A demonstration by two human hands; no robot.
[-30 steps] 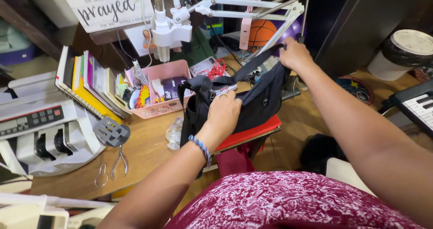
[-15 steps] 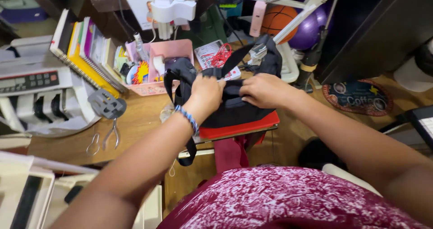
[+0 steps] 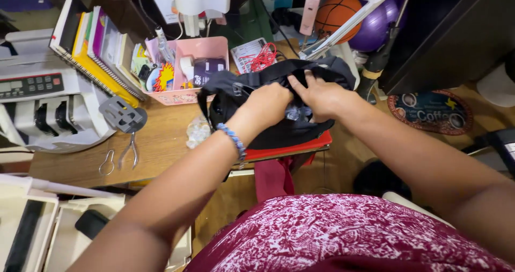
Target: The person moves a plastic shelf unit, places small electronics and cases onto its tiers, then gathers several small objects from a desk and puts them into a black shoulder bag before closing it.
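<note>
Left hand & right hand now meeting mid-top of black bag, both pinching fabric, right no longer out at strap. Bag sitting on red board at desk edge, opening being spread, w/ clear plastic bit showing btwn fingers.

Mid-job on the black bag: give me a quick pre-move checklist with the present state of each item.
1. Left hand on the black bag: ok, its grip closes on the fabric at the top.
2. Right hand on the bag: ok, fingers pressed into the top edge.
3. Bag supported: ok, it rests on the red board.
4. Strap free: cannot tell, it trails behind the hands.
5. Pink organiser apart from the bag: not ok, it sits right against it.
6. Contents between the hands: cannot tell, only something shiny shows.
</note>
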